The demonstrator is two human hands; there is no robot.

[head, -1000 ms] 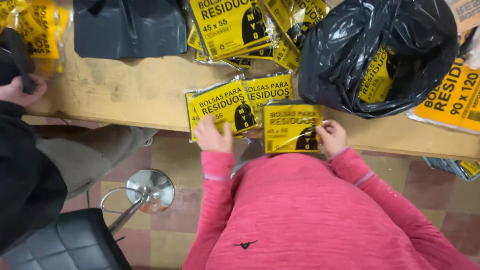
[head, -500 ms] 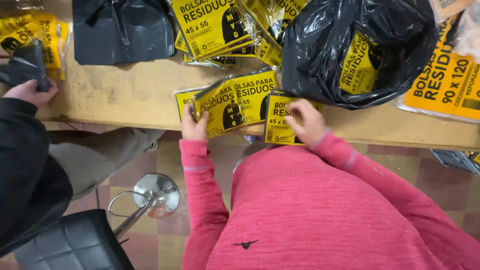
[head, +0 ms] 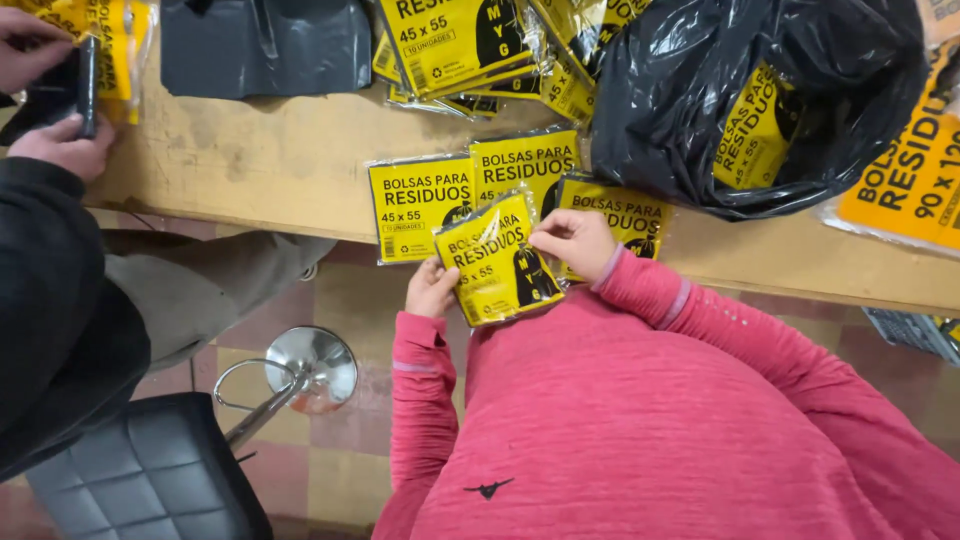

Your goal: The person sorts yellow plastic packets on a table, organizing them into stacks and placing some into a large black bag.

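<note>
Both hands are gripping one yellow packet (head: 497, 260) at the table's (head: 290, 170) near edge: left hand (head: 432, 288) pinching its lower corner, right hand (head: 577, 240) its side. Three packets (head: 520, 185) are already lying flat there (more are waiting in the black bag (head: 760, 60)).

I see my left hand (head: 432, 290) and right hand (head: 575, 240) holding a yellow packet (head: 497, 262) tilted at the bench (head: 270, 160) edge, three more packets (head: 420, 205) flat behind it, black bag (head: 760, 100) right.
</note>
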